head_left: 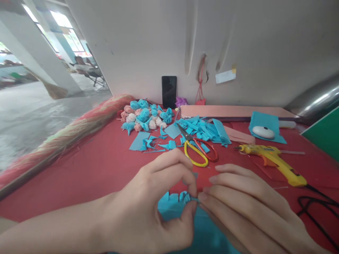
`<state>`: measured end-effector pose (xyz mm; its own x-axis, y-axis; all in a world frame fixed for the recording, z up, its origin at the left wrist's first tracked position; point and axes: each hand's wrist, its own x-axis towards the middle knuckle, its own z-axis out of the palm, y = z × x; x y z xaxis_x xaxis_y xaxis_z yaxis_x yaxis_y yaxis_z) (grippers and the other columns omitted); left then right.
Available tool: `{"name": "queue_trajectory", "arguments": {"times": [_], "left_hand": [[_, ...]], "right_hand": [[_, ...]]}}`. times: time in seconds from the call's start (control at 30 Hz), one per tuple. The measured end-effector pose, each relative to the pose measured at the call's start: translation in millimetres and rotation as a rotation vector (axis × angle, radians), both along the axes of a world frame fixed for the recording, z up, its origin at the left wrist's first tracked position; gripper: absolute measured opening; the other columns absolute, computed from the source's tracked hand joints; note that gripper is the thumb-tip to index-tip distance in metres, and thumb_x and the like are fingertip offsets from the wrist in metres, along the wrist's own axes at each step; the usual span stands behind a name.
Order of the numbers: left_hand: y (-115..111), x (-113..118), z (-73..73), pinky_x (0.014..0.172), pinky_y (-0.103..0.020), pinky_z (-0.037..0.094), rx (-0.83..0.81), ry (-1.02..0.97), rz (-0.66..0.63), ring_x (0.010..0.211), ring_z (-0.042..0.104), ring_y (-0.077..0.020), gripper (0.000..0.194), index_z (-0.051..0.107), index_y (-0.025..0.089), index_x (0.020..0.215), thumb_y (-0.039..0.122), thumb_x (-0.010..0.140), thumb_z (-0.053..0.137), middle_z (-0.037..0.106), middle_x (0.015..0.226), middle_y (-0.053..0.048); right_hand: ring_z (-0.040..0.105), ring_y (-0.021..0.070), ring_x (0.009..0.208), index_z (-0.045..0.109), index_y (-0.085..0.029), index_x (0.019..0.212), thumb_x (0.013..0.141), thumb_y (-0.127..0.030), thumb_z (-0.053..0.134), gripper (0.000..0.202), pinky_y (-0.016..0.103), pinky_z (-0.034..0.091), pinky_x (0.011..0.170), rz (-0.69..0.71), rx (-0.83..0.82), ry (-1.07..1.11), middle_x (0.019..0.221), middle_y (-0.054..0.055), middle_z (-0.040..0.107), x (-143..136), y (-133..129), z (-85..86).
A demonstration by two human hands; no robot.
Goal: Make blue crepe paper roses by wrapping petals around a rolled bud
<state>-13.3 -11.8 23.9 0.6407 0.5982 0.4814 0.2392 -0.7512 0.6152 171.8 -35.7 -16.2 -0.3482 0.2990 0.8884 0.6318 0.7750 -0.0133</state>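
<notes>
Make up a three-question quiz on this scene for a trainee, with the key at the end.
1. Multiple choice: what does the left hand pinch between its thumb and index finger?
A) a black phone
B) blue paper
C) a white paper flower

2. True or false: the scissors have one yellow handle loop and one red one.

3. Fill in the blank: as seen in the picture, the yellow glue gun lies to the ____ of the scissors.

Key: 1. B; 2. True; 3. right
</notes>
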Motion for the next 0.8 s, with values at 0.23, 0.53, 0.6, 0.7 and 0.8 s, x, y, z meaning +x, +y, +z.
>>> {"name": "queue_trajectory", "arguments": {"times": [0.23, 0.53, 0.6, 0.7, 0.8], "left_hand": [[-1, 3, 1.1, 0.069, -0.018, 0.047, -0.113, -0.039, -0.022, 0.076, 0.053, -0.0101, 0.020, 0.052, 0.016, 0.077, -0.001, 0.068, 0.054, 0.053, 0.083, -0.001], [-3, 5, 1.9, 0.063, -0.023, 0.047, -0.248, -0.034, -0.007, 0.069, 0.052, -0.0114, 0.017, 0.050, 0.017, 0.073, 0.000, 0.069, 0.049, 0.052, 0.079, -0.001], [-3, 6, 1.5, 0.064, -0.022, 0.047, -0.265, -0.028, -0.005, 0.070, 0.052, -0.0110, 0.018, 0.050, 0.017, 0.074, 0.000, 0.069, 0.050, 0.052, 0.080, -0.001], [-3, 6, 2.6, 0.067, -0.020, 0.048, -0.265, -0.055, 0.000, 0.072, 0.053, -0.0105, 0.017, 0.052, 0.016, 0.075, 0.000, 0.071, 0.055, 0.053, 0.081, 0.000], [0, 2, 5.9, 0.071, -0.020, 0.047, -0.251, -0.107, -0.026, 0.077, 0.055, -0.0118, 0.007, 0.057, 0.016, 0.079, 0.009, 0.078, 0.056, 0.056, 0.080, -0.001]], "right_hand": [[0.070, 0.0170, 0.063, 0.069, -0.029, 0.083, 0.096, -0.028, 0.037, 0.034, 0.030, 0.059, 0.084, 0.014, -0.008, -0.027, 0.065, -0.003, 0.073, 2, 1, 2.4], [0.069, 0.0158, 0.057, 0.070, -0.032, 0.083, 0.096, -0.027, 0.037, 0.036, 0.030, 0.060, 0.084, 0.029, -0.028, -0.024, 0.063, -0.004, 0.073, 5, -2, -3.2], [0.069, 0.0151, 0.059, 0.070, -0.031, 0.083, 0.097, -0.026, 0.035, 0.038, 0.029, 0.058, 0.086, 0.035, -0.034, -0.049, 0.065, -0.004, 0.074, 6, -3, -3.3], [0.070, 0.0152, 0.064, 0.070, -0.028, 0.082, 0.097, -0.023, 0.036, 0.038, 0.026, 0.057, 0.086, 0.064, -0.053, -0.021, 0.068, -0.003, 0.074, 7, -3, 1.5], [0.071, 0.0170, 0.069, 0.071, -0.027, 0.081, 0.089, -0.019, 0.051, 0.023, 0.023, 0.060, 0.077, 0.111, -0.224, 0.037, 0.073, -0.001, 0.075, 8, -1, 13.3]]}}
